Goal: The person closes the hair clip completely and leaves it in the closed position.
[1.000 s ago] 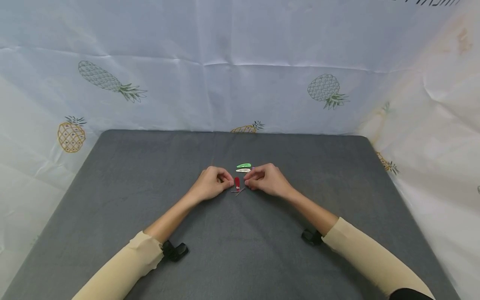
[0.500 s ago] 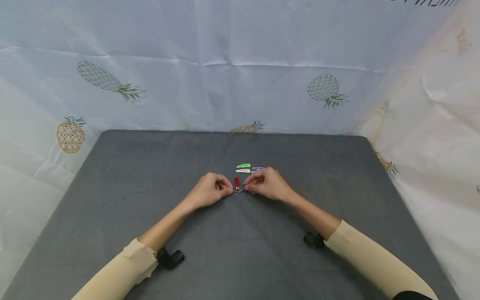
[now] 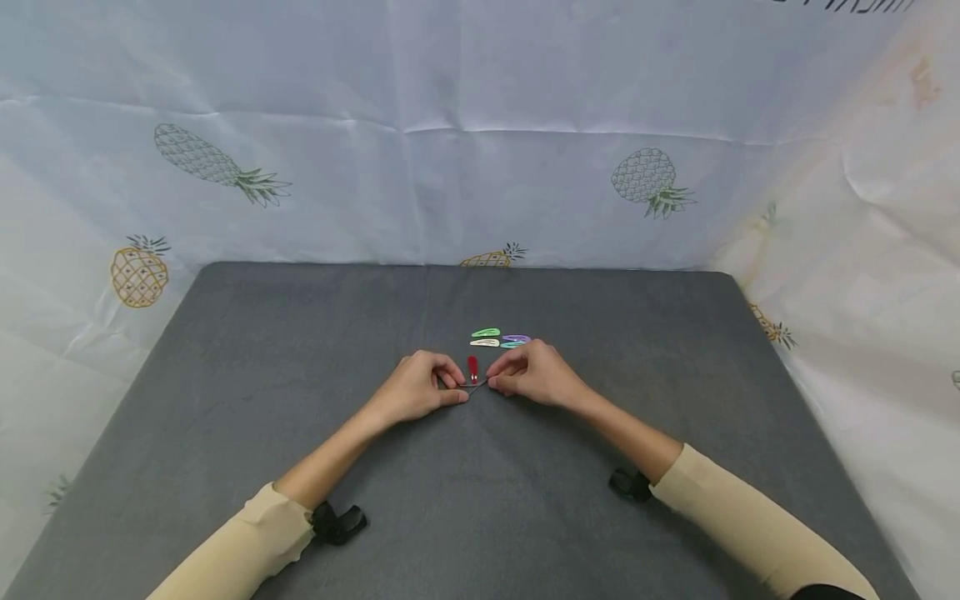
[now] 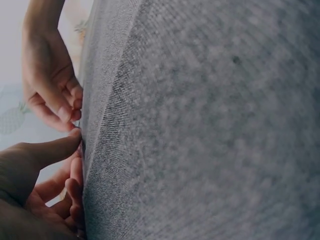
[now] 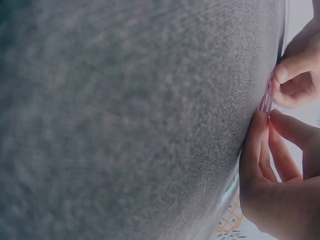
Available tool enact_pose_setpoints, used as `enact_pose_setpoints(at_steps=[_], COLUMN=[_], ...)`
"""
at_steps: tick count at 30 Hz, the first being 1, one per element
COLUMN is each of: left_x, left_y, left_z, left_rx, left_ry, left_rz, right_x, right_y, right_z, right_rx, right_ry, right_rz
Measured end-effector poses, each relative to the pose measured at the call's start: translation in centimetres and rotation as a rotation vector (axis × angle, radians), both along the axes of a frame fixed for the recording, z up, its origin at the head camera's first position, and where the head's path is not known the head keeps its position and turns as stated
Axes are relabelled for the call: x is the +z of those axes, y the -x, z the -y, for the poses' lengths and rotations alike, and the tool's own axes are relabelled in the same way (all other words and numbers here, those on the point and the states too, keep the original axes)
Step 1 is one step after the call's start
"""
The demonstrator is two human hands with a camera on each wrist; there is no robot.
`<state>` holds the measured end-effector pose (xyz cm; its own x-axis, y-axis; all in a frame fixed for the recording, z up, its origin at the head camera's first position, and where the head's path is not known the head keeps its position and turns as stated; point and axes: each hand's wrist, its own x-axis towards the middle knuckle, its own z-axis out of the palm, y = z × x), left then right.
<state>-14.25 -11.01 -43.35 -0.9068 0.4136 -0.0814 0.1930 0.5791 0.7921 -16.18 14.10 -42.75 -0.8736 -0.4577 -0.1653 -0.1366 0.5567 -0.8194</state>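
Observation:
A slim pink snap hair clip (image 5: 265, 101) stands with its two arms spread, between both hands above the grey table. My right hand (image 3: 538, 372) pinches its right end between thumb and fingertips. At its other end is my left hand (image 3: 422, 387), with the thumb on the near side and the fingers on the far side of the clip. In the left wrist view the left thumb (image 4: 57, 149) hides most of the clip. Just behind it, a red snap hair clip (image 3: 472, 368) lies on the table, pointing away from me.
Behind the hands lie a green clip (image 3: 486, 332), a cream clip (image 3: 485, 343), a purple clip (image 3: 516, 337) and a teal clip (image 3: 514, 343). The grey cloth-covered table (image 3: 315, 308) meets a white pineapple-print curtain (image 3: 360, 192) at its far edge.
My left hand has come nearer to me and onto the pink clip, its thumb now apart from the fingers. My right hand has shifted slightly nearer, uncovering the purple and teal clips.

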Motion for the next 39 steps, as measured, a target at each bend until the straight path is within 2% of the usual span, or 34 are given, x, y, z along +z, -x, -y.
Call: enact_pose_setpoints(at_steps=[11, 22, 39], left_x=[0.04, 0.08, -0.06], left_y=[0.0, 0.16, -0.14], left_z=[-0.21, -0.26, -0.39], left_rx=[-0.007, -0.007, 0.039], left_ry=[0.041, 0.052, 0.057], left_rz=[-0.051, -0.042, -0.053], right_x=[-0.29, -0.41, -0.38], right_y=[0.28, 0.41, 0.48], right_z=[0.4, 0.4, 0.44], right_rx=[0.011, 0.013, 0.013], right_ry=[-0.02, -0.02, -0.029], right_rz=[-0.045, -0.041, -0.029])
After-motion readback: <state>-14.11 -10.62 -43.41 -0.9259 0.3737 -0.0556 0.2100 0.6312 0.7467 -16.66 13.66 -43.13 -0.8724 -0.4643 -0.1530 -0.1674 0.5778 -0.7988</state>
